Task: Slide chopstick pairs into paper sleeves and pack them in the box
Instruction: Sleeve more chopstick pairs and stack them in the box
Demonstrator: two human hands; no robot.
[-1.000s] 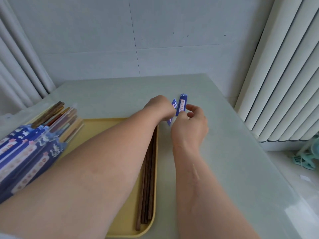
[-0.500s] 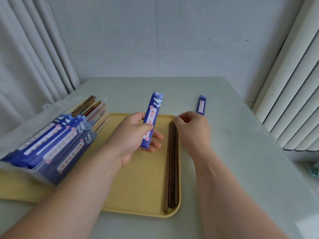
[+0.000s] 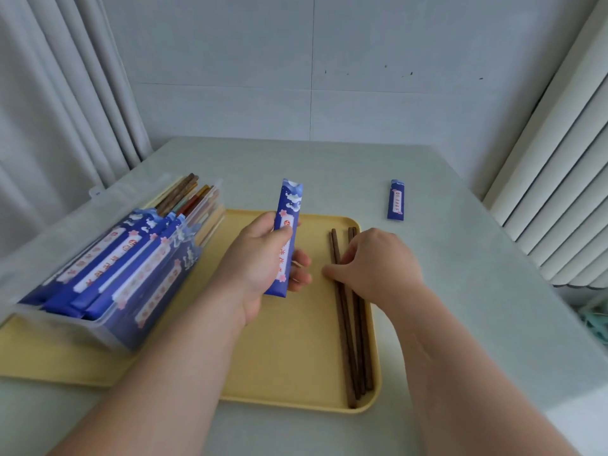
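Nearest me, on the right side of the yellow tray (image 3: pixel 296 373), lie the loose chopsticks (image 3: pixel 348 340), dark brown and bare, close together along the rim; I cannot count them for sure, but they look like enough for at least one more pair. A little further up, my right hand (image 3: pixel 378 264) sits on top of them with the fingers curled down over the sticks, gathering them. The thumb is hidden, so I cannot tell how firmly I have them, and they look to be lying flat in the tray, not lifted. Just to its left, my left hand (image 3: pixel 260 264) holds an empty paper sleeve (image 3: pixel 289 218) upright above the tray, thumb across its front and fingers behind, open end pointing away from me. Nothing is in it yet. On the tray's left side lies the clear box (image 3: pixel 82 330), packed with sleeved pairs (image 3: pixel 108 258), their bare ends poking out at the far end, so I judge most of the job done. Furthest off, one spare sleeve (image 3: pixel 395 200) waits flat on the table (image 3: pixel 460 324), beyond the tray's far right corner, which suggests two fillings remain.
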